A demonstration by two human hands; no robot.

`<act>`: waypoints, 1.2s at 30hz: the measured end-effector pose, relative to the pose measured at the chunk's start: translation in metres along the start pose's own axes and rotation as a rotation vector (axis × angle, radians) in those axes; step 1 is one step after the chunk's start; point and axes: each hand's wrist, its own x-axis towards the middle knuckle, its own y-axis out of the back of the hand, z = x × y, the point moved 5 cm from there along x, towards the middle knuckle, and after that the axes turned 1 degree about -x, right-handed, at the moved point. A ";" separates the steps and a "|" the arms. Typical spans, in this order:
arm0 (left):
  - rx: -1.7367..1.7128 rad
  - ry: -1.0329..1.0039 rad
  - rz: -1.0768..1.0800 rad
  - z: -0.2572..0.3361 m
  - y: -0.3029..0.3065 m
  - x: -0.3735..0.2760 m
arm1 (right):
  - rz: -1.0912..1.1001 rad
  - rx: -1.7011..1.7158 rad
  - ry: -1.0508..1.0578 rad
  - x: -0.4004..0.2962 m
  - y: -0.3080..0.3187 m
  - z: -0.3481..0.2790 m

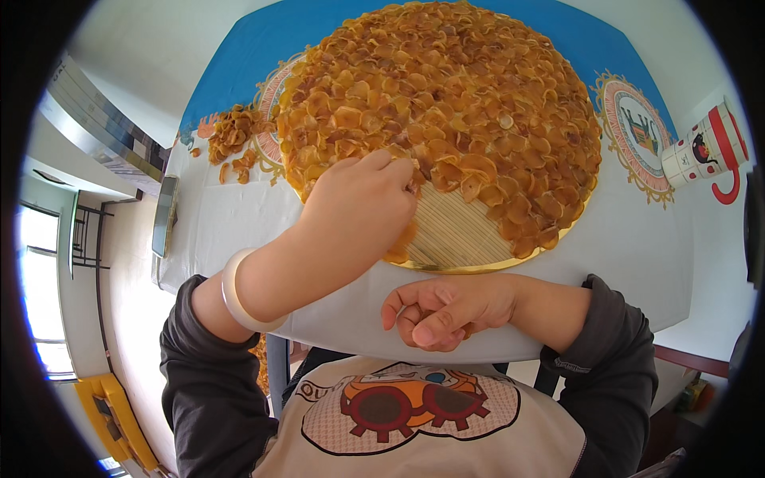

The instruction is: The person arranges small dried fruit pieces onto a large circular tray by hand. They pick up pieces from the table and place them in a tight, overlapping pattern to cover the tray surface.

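A round woven bamboo tray (457, 230) with a gold rim lies on the table, largely covered by overlapping orange-brown dried slices (430, 89). My left hand (364, 197), a pale bangle on its wrist, is palm down over the slices at the tray's near left part. Its fingertips are bent under and mostly hidden, beside the bare wedge of bamboo. Below the tray's near rim, my right hand (451, 313) is half curled above the table edge, thumb towards my body. Orange-brown bits, apparently slices, show between its fingers.
A small heap of similar slices (233, 134) lies left of the tray, with loose pieces beside it. A phone (164, 215) rests at the table's left edge. At the right stands a white cup (696, 152) with a red handle. A blue and white printed cloth (239, 224) covers the table.
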 end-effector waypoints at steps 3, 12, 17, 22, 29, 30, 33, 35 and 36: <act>0.016 0.002 -0.009 -0.001 -0.002 0.000 | 0.002 0.009 -0.010 0.000 0.000 0.000; 0.017 0.004 -0.040 -0.003 -0.003 0.000 | -0.006 0.028 -0.018 -0.001 0.003 0.000; -0.001 0.006 -0.058 -0.006 0.000 -0.001 | 0.012 -0.001 -0.010 -0.001 0.002 -0.002; -0.042 0.013 0.040 -0.008 0.017 -0.005 | 0.013 0.021 0.062 0.001 0.003 -0.005; -0.453 0.010 0.164 0.036 0.059 -0.025 | -0.120 0.452 0.341 -0.001 0.014 -0.013; -0.483 -0.034 0.109 0.044 0.058 -0.033 | -0.028 0.464 0.315 0.000 0.010 -0.014; -0.355 -0.074 0.045 0.065 0.044 -0.039 | 0.021 0.525 0.303 -0.001 -0.001 -0.017; -0.314 -0.068 -0.033 0.067 0.033 -0.040 | -0.266 0.601 0.371 -0.001 0.006 -0.014; -0.300 -0.059 -0.028 0.066 0.028 -0.040 | -0.268 0.600 0.381 -0.001 0.006 -0.015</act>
